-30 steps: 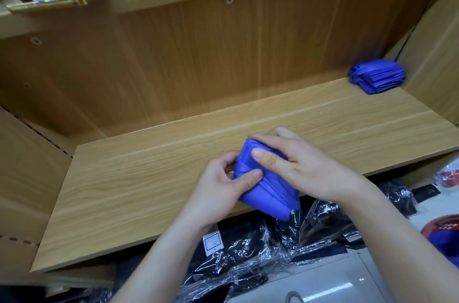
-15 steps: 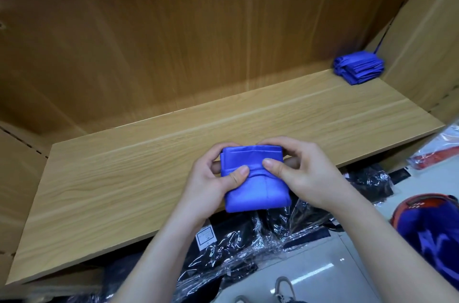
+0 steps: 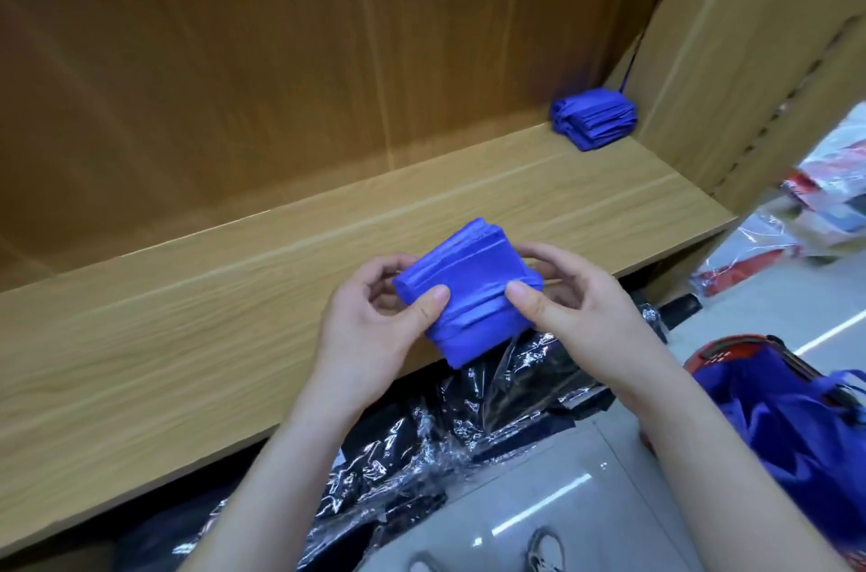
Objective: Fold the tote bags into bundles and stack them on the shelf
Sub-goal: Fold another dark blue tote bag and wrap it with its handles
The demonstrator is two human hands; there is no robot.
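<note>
A folded blue tote bag bundle (image 3: 468, 285) is held just above the front edge of the wooden shelf (image 3: 187, 337). My left hand (image 3: 375, 327) grips its left side with the thumb on top. My right hand (image 3: 576, 309) grips its right side the same way. The bundle is tilted, its far corner raised. A stack of folded blue bundles (image 3: 593, 117) lies in the shelf's back right corner against the side panel.
Black items wrapped in clear plastic (image 3: 445, 440) lie below the shelf. A red-rimmed basket with loose blue bags (image 3: 796, 412) stands at the lower right on the pale floor. More plastic-wrapped red goods (image 3: 773, 243) lie at the right. The wooden side panel (image 3: 750, 56) closes the shelf's right end.
The bundle has turned in my hands, from lying square to tilted with its far corner up. My view has shifted, so the shelf and corner stack sit further left and lower.
</note>
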